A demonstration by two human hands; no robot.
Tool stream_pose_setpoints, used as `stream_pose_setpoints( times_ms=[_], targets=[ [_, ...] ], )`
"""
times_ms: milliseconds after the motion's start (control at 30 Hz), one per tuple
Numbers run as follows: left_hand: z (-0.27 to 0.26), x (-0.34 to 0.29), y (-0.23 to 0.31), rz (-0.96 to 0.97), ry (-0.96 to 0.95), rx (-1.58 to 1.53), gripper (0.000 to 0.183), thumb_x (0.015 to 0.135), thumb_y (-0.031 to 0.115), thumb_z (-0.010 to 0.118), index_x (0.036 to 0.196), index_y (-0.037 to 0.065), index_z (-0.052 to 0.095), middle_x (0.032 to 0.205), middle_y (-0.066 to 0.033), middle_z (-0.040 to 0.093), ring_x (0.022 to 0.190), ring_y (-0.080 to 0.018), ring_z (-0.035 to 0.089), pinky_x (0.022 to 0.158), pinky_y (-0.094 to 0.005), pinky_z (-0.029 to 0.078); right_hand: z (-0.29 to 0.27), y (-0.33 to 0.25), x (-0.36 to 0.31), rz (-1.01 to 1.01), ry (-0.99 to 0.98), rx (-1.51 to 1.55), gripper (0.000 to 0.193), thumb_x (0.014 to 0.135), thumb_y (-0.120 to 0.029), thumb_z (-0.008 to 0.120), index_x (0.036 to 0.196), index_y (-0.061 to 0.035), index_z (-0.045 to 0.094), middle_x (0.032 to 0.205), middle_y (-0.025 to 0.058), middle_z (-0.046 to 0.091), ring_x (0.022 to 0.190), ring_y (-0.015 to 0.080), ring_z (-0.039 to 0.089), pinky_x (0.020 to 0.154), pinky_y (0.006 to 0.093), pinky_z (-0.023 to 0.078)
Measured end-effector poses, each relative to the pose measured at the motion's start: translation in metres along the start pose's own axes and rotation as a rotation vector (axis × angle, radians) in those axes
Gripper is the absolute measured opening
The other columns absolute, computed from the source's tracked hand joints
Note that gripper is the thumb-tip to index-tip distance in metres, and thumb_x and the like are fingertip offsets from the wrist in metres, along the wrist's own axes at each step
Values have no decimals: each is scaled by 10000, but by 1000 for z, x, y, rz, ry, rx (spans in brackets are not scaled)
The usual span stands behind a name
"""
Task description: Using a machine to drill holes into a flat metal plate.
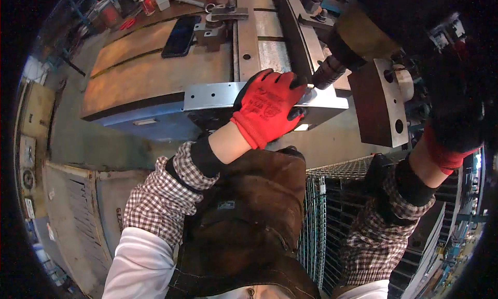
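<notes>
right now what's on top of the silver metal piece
The gloved left hand lies across the silver metal piece, beside a dark tool; the surface beneath the hand is hidden.

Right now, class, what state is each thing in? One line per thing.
Left hand: gloved, holding the metal bracket
Metal bracket: partly covered, holes showing at left
Right hand: gloved, shadowed, grip unclear
Tool chuck: pointing toward metal bracket, rotation unclear
Smartphone: lying flat, screen dark
Squeeze bottle: upright
Brown apron: worn
</notes>
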State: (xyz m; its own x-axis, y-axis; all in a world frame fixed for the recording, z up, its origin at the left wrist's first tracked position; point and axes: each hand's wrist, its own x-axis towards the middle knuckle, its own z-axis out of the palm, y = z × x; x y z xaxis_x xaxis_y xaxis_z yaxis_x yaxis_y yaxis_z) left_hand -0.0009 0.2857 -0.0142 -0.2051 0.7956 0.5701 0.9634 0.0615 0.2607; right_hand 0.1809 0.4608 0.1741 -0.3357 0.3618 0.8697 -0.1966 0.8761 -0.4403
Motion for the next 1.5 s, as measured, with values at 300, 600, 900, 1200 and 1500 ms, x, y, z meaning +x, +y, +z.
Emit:
stream_pose_setpoints(
  times_ms=[300, 600, 900, 1200, 1500],
  targets=[
    [-1, 9, 2, -2, -17, -38, 580, 755, 353, 771, 1287, 155, 652, 1316, -157, 593, 1193, -370, 572, 1094, -493, 419, -10, 1, 12, -3, 8, -17, 580, 1038, -356, 413, 1343, 117, 551, 1257, 231, 661, 1103, 344, 682, 955, 438, 576],
    [2, 10, -1, -22, -40, -34, 581, 744, 341, 765, 1285, 164, 652, 1301, -151, 599, 1188, -361, 572, 1103, -482, 411, -10, 1, 18, -13, 20, -12, 601, 1049, -373, 388, 1333, 128, 559, 1242, 237, 669, 1089, 347, 691, 947, 440, 584],
    [-4, 11, 4, -27, -80, -22, 631, 745, 347, 749, 1337, 167, 623, 1303, -158, 588, 1189, -360, 565, 1104, -477, 406, -17, -1, 17, -16, 62, -34, 624, 1060, -390, 363, 1324, 138, 567, 1227, 244, 678, 1074, 350, 699, 938, 443, 592],
    [-11, 17, 17, 29, -123, 31, 617, 742, 381, 743, 1303, 150, 634, 1216, -145, 592, 1133, -350, 572, 1084, -484, 406, -20, -27, 8, 46, -235, 689, 653, 1052, -476, 376, 1423, 42, 521, 1376, 247, 590, 1245, 366, 603, 1100, 490, 461],
    [-8, 18, 19, 22, -107, 89, 591, 765, 405, 739, 1277, 126, 637, 1176, -124, 596, 1111, -332, 571, 1065, -469, 419, -22, 62, -79, 70, 218, -109, 545, 1032, -363, 478, 1463, -32, 442, 1387, 144, 565, 1224, 273, 573, 1102, 432, 420]
  ],
)
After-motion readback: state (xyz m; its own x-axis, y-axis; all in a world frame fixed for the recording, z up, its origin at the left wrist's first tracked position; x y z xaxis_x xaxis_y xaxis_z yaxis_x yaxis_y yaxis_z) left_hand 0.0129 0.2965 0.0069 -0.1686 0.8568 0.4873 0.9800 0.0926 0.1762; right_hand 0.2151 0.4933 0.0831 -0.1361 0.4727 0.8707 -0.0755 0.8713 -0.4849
